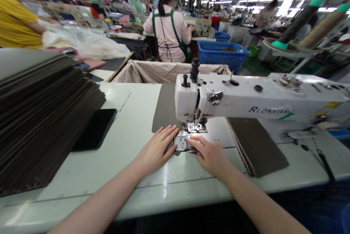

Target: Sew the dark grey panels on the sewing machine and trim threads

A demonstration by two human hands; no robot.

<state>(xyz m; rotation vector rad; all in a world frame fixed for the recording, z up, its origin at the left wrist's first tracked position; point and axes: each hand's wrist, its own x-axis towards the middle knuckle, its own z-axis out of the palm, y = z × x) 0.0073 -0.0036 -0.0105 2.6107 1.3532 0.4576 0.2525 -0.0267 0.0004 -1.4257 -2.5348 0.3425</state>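
Observation:
A white sewing machine (pixel 235 97) stands on the pale green table (pixel 133 117). Under its head, reaching back and left, lies a dark grey-brown fabric panel (pixel 165 108). My left hand (pixel 157 148) rests flat with fingers stretched over the panel's front edge, beside the presser foot (pixel 197 127). Just in front of the foot, my right hand (pixel 210 153) has its fingers bent at the metal plate (pixel 182 142); whatever its fingertips may hold is too small to make out. A small stack of similar panels (pixel 259 150) lies right of my right hand.
A tall stack of dark panels (pixel 41 124) fills the table's left side, with a black phone (pixel 95 130) against it. Behind the table are a cloth-lined bin (pixel 153 71), a blue basket (pixel 221 53) and a seated person (pixel 171 33). Thread cones (pixel 298 26) stand at the upper right.

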